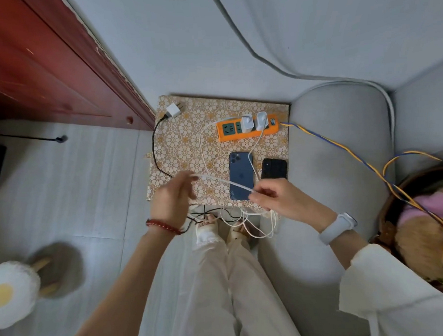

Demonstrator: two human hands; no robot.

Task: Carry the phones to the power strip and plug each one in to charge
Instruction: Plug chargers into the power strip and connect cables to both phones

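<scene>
Right hand (271, 196) pinches a white charging cable (223, 180) near its end. Left hand (175, 194) blurred, fingers loosely spread, fingertips at the same cable's other stretch; firm grip: cannot tell. Slack cable loops hang below the counter (179, 149) edge, by the feet.

Blue phone (241, 176) lies face down on the patterned counter, black phone (274, 168) just beside it to the right. Neither shows a connector seated.

Beyond: orange power strip (248, 128) with two white adapters (254, 121) plugged in. A third adapter (172, 110) with black cord lies loose at the far left corner.

Judgement: phones delivered; connecting cables to both remains.
</scene>
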